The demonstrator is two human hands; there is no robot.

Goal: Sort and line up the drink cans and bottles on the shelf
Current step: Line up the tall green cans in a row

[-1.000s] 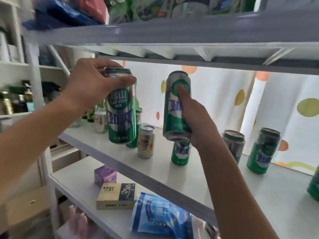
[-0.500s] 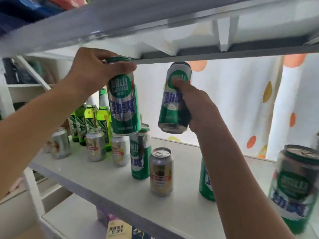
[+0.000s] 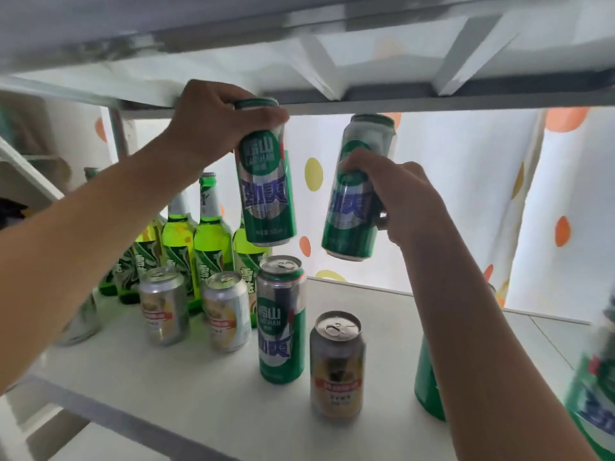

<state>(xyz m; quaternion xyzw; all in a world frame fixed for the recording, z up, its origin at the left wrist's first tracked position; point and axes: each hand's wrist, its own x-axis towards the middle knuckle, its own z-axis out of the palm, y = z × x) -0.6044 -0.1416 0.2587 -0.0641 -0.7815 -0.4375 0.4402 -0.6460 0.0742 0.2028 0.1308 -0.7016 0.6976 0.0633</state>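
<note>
Along the left edge of the shelf point(image 3: 382, 327), a pale can point(image 3: 81, 319) sits half hidden behind your left forearm; its label cannot be read. Behind it, toward the shelf's back left corner, a cluster of green glass bottles point(image 3: 213, 237) stands upright, caps on, the glass lit bright green. In front of the bottles stand two short silver cans point(image 3: 163, 305) side by side, tabs unopened.

Your left hand point(image 3: 213, 123) is closed around the upper end of a tall green can point(image 3: 265, 174), thumb across its top rim, holding it upright in the air just under the shelf above. Below it, a tall green and silver can point(image 3: 282, 319) stands on the shelf beside the short silver pair, sealed. Just right of that and nearer the front edge stands a short can with a gold label point(image 3: 336, 366), its tab also down.

Your right hand point(image 3: 399, 201) is wrapped around the middle of a second tall green can point(image 3: 357, 191), held off the shelf and tilted, its top leaning right. Behind your right forearm a green can point(image 3: 427, 384) stands on the shelf, mostly hidden. At the right edge, another green can point(image 3: 594, 390) is blurred and cut by the frame. Whether any container is full cannot be told.
</note>
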